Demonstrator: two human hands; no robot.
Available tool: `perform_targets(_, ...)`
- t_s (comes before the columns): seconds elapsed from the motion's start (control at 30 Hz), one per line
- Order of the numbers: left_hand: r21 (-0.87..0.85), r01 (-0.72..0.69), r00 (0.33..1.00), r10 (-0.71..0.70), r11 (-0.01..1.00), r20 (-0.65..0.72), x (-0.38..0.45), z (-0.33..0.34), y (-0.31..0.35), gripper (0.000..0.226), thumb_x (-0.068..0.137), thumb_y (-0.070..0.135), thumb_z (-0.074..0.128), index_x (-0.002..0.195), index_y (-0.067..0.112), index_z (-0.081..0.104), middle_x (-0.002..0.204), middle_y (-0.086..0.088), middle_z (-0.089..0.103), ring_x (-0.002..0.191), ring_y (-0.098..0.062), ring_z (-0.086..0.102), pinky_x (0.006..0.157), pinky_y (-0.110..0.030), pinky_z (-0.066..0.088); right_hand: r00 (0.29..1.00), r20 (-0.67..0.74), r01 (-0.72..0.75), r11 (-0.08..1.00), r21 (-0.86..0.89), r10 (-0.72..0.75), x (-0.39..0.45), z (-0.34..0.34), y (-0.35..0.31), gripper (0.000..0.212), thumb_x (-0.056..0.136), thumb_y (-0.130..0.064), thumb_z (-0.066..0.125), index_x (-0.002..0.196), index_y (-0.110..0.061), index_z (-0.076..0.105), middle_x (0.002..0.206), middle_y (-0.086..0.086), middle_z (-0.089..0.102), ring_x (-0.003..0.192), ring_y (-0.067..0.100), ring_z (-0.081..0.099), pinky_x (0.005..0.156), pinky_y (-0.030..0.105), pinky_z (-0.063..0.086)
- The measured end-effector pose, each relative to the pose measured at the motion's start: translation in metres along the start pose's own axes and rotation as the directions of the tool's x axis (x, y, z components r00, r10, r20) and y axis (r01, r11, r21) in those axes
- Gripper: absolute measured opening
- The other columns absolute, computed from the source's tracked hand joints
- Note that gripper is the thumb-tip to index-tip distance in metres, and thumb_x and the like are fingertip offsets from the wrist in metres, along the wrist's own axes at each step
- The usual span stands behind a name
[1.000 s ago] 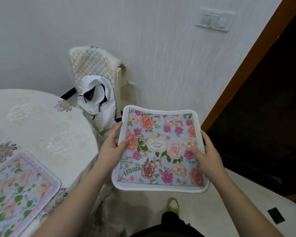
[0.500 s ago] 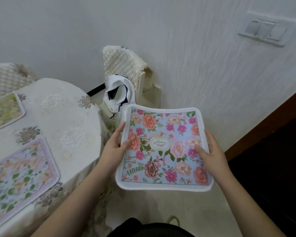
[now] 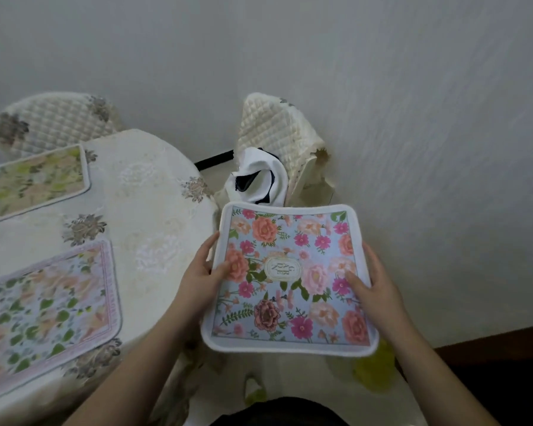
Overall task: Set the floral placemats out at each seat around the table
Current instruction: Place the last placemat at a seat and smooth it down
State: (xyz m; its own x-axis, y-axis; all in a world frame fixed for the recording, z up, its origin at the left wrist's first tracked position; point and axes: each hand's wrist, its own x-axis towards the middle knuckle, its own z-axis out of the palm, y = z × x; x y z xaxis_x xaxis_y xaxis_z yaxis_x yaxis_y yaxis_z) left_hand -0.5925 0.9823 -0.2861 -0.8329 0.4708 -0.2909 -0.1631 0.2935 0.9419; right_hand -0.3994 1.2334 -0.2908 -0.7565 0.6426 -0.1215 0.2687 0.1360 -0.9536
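I hold a blue floral placemat [image 3: 290, 278] with a white border flat in the air, just right of the round table [image 3: 154, 210]. My left hand [image 3: 200, 272] grips its left edge and my right hand [image 3: 373, 284] grips its right edge, thumbs on top. Two more floral placemats lie on the cream tablecloth: a pink-bordered one [image 3: 46, 302] at the near left and a paler one [image 3: 37, 179] at the far left.
A quilted cream chair [image 3: 274, 130] stands against the white wall beyond the held mat, with a white and black garment [image 3: 259, 176] draped on it. Another quilted chair back [image 3: 56, 121] rises behind the table. A dark doorway [image 3: 505, 379] shows at the lower right.
The view has swung left, so more of the table and the far placemat show. The held placemat stays between both hands, now closer to the table's edge.
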Motion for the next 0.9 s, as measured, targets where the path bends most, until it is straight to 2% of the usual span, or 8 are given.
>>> perform_targets(0.17,0.045,-0.007,0.998,0.01,0.999,-0.066,0.04,-0.036,0.003,0.061,0.095,0.037,0.064,0.143,0.056,0.03,0.089,0.006,0.079,0.075,-0.019,0.077,0.058,-0.03,0.062,0.997,0.068,0.041,0.998,-0.038,-0.038,0.053,0.033,-0.028,0.058,0.097,-0.029,0.062,0.115,-0.077,0.036,0.107,-0.024,0.068,0.086,0.004,0.072,0.058,0.019,0.057)
perform_targets(0.27,0.065,-0.034,0.993,0.041,0.997,-0.109,0.057,-0.055,0.006,0.061,0.096,0.037,0.063,0.144,0.056,0.03,0.09,0.007,0.078,0.076,-0.018,0.077,0.063,-0.034,0.062,0.993,0.094,0.071,0.996,-0.058,-0.065,0.078,0.055,-0.039,0.061,0.097,-0.027,0.062,0.114,-0.079,0.035,0.108,-0.026,0.067,0.09,0.003,0.071,0.062,0.019,0.057)
perform_targets(0.43,0.068,-0.032,0.98,0.045,0.997,-0.194,0.074,-0.078,0.006,0.061,0.094,0.043,0.063,0.145,0.054,0.03,0.089,0.008,0.078,0.076,-0.016,0.077,0.069,-0.038,0.062,0.986,0.15,0.089,0.992,-0.094,-0.074,0.111,0.084,-0.05,0.058,0.097,-0.028,0.062,0.126,-0.069,0.034,0.114,-0.025,0.064,0.095,0.001,0.069,0.068,0.02,0.059)
perform_targets(0.5,0.062,-0.013,0.975,0.027,0.998,-0.222,0.08,-0.082,0.003,0.062,0.095,0.04,0.062,0.146,0.053,0.03,0.089,0.008,0.078,0.076,-0.015,0.077,0.07,-0.038,0.062,0.98,0.185,0.094,0.992,-0.084,-0.077,0.126,0.09,-0.053,0.057,0.097,-0.027,0.062,0.128,-0.065,0.035,0.112,-0.032,0.063,0.095,-0.001,0.068,0.066,0.017,0.057)
perform_targets(0.57,0.057,0.007,0.967,0.007,0.998,-0.253,0.085,-0.083,-0.001,0.062,0.096,0.037,0.062,0.146,0.052,0.029,0.089,0.01,0.078,0.076,-0.014,0.076,0.068,-0.035,0.061,0.972,0.223,0.099,0.992,-0.08,-0.079,0.141,0.096,-0.055,0.059,0.097,-0.026,0.062,0.122,-0.071,0.035,0.111,-0.035,0.062,0.094,-0.003,0.068,0.064,0.014,0.056)
perform_targets(0.67,0.05,0.04,0.951,-0.023,0.998,-0.308,0.095,-0.086,-0.004,0.062,0.096,0.037,0.062,0.146,0.053,0.029,0.088,0.013,0.077,0.075,-0.012,0.076,0.063,-0.027,0.059,0.96,0.272,0.093,0.993,-0.078,-0.069,0.167,0.106,-0.052,0.058,0.096,-0.027,0.063,0.127,-0.067,0.035,0.115,-0.027,0.065,0.096,-0.001,0.069,0.068,0.018,0.058)
perform_targets(0.77,0.027,0.074,0.929,-0.059,0.997,-0.366,0.108,-0.086,-0.005,0.065,0.095,0.039,0.064,0.147,0.052,0.027,0.089,0.008,0.078,0.076,-0.013,0.076,0.068,-0.035,0.062,0.935,0.349,0.084,0.995,-0.055,-0.06,0.196,0.116,-0.049,0.057,0.096,-0.027,0.063,0.125,-0.069,0.036,0.115,-0.026,0.064,0.098,-0.003,0.067,0.067,0.013,0.055)
perform_targets(0.9,-0.019,0.126,0.883,-0.121,0.992,-0.453,0.126,-0.083,-0.001,0.073,0.09,0.046,0.067,0.148,0.049,0.023,0.088,0.006,0.078,0.075,-0.015,0.077,0.068,-0.036,0.061,0.891,0.446,0.101,0.995,-0.017,-0.082,0.239,0.128,-0.052,0.06,0.096,-0.026,0.062,0.122,-0.073,0.036,0.115,-0.029,0.064,0.101,-0.003,0.066,0.069,0.013,0.055)
